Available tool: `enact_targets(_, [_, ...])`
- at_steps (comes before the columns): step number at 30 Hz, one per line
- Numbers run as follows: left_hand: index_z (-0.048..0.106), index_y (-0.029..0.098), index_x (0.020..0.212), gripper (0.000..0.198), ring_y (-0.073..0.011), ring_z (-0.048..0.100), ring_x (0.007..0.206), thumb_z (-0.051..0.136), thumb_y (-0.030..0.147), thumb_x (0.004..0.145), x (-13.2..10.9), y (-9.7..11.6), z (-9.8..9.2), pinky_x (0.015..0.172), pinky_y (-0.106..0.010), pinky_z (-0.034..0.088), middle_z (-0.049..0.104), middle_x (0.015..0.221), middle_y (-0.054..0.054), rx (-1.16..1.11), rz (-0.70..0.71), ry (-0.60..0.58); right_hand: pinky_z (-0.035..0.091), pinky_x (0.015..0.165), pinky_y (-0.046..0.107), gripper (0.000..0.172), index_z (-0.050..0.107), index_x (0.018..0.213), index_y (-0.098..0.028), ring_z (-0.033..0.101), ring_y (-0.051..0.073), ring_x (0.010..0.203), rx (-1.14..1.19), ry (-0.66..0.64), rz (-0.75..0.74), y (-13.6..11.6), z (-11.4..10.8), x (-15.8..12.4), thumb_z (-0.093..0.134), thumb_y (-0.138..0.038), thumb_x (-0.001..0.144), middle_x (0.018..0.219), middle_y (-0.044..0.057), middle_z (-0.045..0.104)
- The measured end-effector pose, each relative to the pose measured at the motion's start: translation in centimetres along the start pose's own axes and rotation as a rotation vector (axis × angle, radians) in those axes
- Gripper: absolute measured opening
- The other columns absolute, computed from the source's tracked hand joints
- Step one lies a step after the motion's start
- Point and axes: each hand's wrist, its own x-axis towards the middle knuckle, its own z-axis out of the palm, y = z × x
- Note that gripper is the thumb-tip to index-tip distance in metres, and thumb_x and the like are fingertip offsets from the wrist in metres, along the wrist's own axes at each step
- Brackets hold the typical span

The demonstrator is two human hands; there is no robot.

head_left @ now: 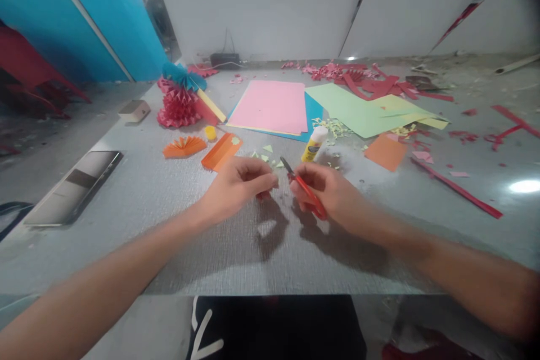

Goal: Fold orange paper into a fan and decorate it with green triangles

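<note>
My right hand (318, 188) is closed around the red handles of a pair of scissors (310, 194), whose dark blades point up and left. Just left of the blades, the fingertips of my left hand (248, 180) are pinched together; whatever they hold is too small to make out. Behind my hands a glue stick (313, 146) with a white top and yellow label stands slightly tilted. Small green paper scraps (268, 149) lie beyond my left fingers. Close by are a folded orange paper (221, 152) with a small green cutout on it and an orange paper fan (184, 148).
Pink paper sheets (270, 107) and green sheets (350, 109) lie farther back. Red and blue pleated paper pieces (179, 104) stand at the left back. A phone (76, 185) rests at the left edge. Red strips (458, 188) and an orange square (385, 152) lie right.
</note>
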Motion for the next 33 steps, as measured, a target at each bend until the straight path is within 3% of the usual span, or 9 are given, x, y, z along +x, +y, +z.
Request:
enact_targets(5, [0.069,0.015,0.076,0.018,-0.0129,0.058,0.064,0.062,0.027,0.088,-0.1,0.1,0.0,0.061,-0.026,0.044,0.066,0.069,-0.002,0.268,0.057,-0.024,0.043,0.05,0.026,0.036,0.058,0.086,-0.022,0.051,0.01,0.055,-0.056,0.135,-0.174,-0.4,-0.6,-0.1,0.086,-0.045,0.082,0.068,-0.005,0.058])
enact_targets(9, [0.066,0.016,0.068,0.021,-0.0118,0.05,0.06,0.058,0.017,0.087,-0.2,-0.2,0.1,0.058,-0.027,0.037,0.058,0.066,-0.001,0.631,0.241,-0.093,0.047,0.056,0.029,0.036,0.06,0.087,-0.023,0.056,0.013,0.062,-0.189,0.333,-0.425,-1.4,-1.5,-0.2,0.089,-0.042,0.078,0.076,-0.001,0.064])
enact_targets(12, [0.07,0.016,0.069,0.022,-0.013,0.05,0.06,0.057,0.014,0.086,-0.1,-0.7,0.1,0.059,-0.028,0.036,0.059,0.068,-0.002,0.809,0.336,-0.156,0.048,0.057,0.032,0.036,0.06,0.089,-0.025,0.056,0.014,0.061,-0.234,0.487,-0.544,-2.4,-2.7,0.0,0.088,-0.044,0.079,0.075,-0.001,0.062])
enact_targets(15, [0.077,0.019,0.078,0.023,-0.0144,0.053,0.06,0.056,0.014,0.086,0.2,-1.1,-0.3,0.06,-0.028,0.038,0.062,0.069,-0.003,0.857,0.338,-0.167,0.051,0.062,0.036,0.028,0.057,0.09,-0.028,0.059,0.018,0.065,-0.31,0.628,-0.582,-3.1,-4.8,1.0,0.079,-0.046,0.088,0.082,0.001,0.062])
enact_targets(19, [0.078,0.019,0.082,0.023,-0.0153,0.056,0.063,0.055,0.015,0.086,0.9,-1.3,-1.6,0.059,-0.028,0.037,0.067,0.074,-0.004,0.884,0.343,-0.024,0.051,0.062,0.036,0.029,0.055,0.088,-0.028,0.06,0.018,0.066,-0.434,0.784,-0.55,-2.4,-8.7,3.3,0.075,-0.048,0.086,0.079,0.002,0.065])
enact_targets(23, [0.076,0.018,0.081,0.023,-0.015,0.056,0.063,0.054,0.018,0.087,1.5,-1.0,-3.1,0.061,-0.029,0.038,0.069,0.073,-0.004,0.895,0.369,0.166,0.047,0.059,0.033,0.031,0.059,0.083,-0.025,0.059,0.017,0.062,-0.616,0.863,-0.363,-0.5,-11.7,5.2,0.077,-0.05,0.082,0.072,0.001,0.067])
enact_targets(28, [0.079,0.018,0.088,0.021,-0.0148,0.058,0.062,0.057,0.019,0.088,1.8,-0.7,-5.0,0.064,-0.029,0.041,0.073,0.074,-0.003,0.864,0.379,0.372,0.05,0.073,0.038,0.025,0.064,0.085,-0.023,0.069,0.024,0.073,-0.866,0.857,-0.257,1.7,-13.1,5.9,0.077,-0.044,0.083,0.077,0.006,0.073])
enact_targets(33, [0.08,0.019,0.094,0.021,-0.0149,0.059,0.061,0.06,0.025,0.09,2.6,-1.2,-7.6,0.061,-0.029,0.041,0.072,0.072,-0.001,0.816,0.299,0.604,0.05,0.074,0.042,0.022,0.065,0.089,-0.024,0.07,0.028,0.077,-0.965,0.839,-0.218,2.7,-13.5,6.0,0.074,-0.043,0.086,0.082,0.01,0.075])
